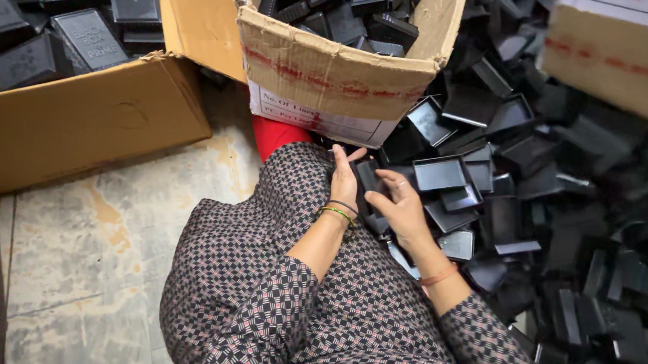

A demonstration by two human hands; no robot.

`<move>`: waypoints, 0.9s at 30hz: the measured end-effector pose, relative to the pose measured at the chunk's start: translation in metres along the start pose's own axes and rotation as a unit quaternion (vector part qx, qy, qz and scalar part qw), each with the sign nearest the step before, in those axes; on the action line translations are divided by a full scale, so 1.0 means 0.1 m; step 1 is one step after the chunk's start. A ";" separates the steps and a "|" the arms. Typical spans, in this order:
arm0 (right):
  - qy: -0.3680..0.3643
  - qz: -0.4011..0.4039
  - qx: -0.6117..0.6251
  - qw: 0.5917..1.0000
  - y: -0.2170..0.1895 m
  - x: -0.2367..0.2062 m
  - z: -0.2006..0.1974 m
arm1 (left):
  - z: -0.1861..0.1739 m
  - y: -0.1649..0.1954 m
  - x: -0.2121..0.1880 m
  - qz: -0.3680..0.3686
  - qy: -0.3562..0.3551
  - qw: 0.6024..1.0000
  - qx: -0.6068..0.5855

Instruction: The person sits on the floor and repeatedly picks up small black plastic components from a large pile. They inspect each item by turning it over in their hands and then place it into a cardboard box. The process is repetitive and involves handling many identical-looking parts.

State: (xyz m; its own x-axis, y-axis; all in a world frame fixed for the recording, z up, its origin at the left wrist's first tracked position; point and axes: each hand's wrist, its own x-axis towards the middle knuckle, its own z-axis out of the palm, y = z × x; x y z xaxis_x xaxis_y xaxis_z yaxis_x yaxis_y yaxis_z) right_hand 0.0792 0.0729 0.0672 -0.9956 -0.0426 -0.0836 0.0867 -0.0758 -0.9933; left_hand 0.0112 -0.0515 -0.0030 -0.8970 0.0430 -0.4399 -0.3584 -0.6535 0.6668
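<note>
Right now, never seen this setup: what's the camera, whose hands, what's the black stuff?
One camera, worn on a person's head, looking down at their lap; no robot. The left hand and right hand together hold one small black plastic box part. To the right lies a heap of shallow black plastic trays on the floor. Ahead stands an open cardboard box filled with similar black pieces; another cardboard box at upper left holds closed black boxes. Bare concrete floor on the left.
</note>
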 end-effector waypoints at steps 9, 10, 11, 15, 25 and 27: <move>0.007 -0.141 -0.183 0.973 0.21 0.05 0.10 | -0.04 -0.02 -0.04 0.078 -0.038 0.995 0.054; -0.021 -0.119 -0.143 0.982 0.21 0.05 0.06 | -0.04 -0.02 -0.05 0.077 -0.049 0.995 0.039; -0.050 -0.096 -0.101 0.989 0.22 0.04 0.01 | -0.05 -0.02 -0.05 0.076 -0.059 0.995 0.024; 0.001 0.108 0.122 0.987 0.29 0.03 -0.20 | -0.05 0.00 -0.08 0.049 -0.080 0.991 -0.092; 0.127 -0.247 -0.191 0.941 -0.99 -0.19 0.01 | -0.02 0.22 -0.18 -0.009 -0.136 0.977 -0.161; 0.170 -0.447 -0.228 0.848 -1.62 -0.14 -0.06 | -0.04 0.23 -0.09 -0.053 -0.089 0.978 -0.183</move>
State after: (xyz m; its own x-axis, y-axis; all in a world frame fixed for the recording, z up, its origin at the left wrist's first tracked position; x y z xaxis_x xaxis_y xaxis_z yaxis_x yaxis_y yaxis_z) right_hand 0.0790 0.0922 0.2292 -0.6152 0.1238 0.7786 -0.6551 0.4691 -0.5922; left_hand 0.0123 -0.0702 0.0139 -0.9022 0.2350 -0.3616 -0.3645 -0.8637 0.3481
